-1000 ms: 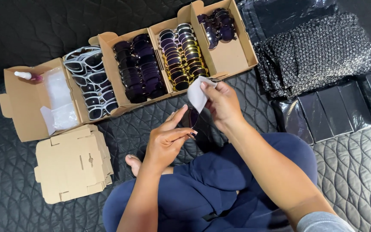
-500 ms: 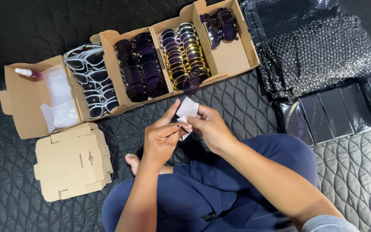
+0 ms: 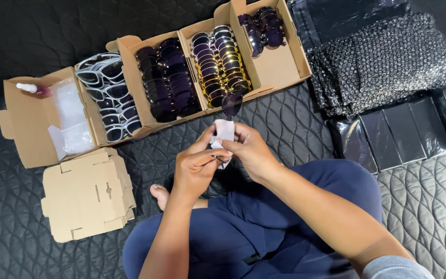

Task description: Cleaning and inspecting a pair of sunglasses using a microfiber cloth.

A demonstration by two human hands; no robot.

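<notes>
cloth: small white wipe [image 3: 224, 131], pinched betw both hands above the lap, just below the row of boxes.
sunglasses: one dark pair [image 3: 232, 103], lens sticking up past the cloth, frame mostly hidden by fingers.
left hand: [image 3: 196, 168] closed w/ thumb + fingers on the cloth's lower edge and prob. the frame under it.
right hand: [image 3: 251, 151] closed, fingertips on the cloth's upper right; looks like it steadies the pair.
how to do it well: I'd judge: keep cloth betw skin & lens, hold by frame only, light pressure, wipe both sides.
boxes: open cardboard boxes [image 3: 280, 64] on the quilted mat, w/ white, dark, gold-rim pairs in rows.
flat boxes: folded stack [image 3: 86, 194] by left knee.
bubble wrap: dark pile [image 3: 383, 59], far right, well apart.
</notes>
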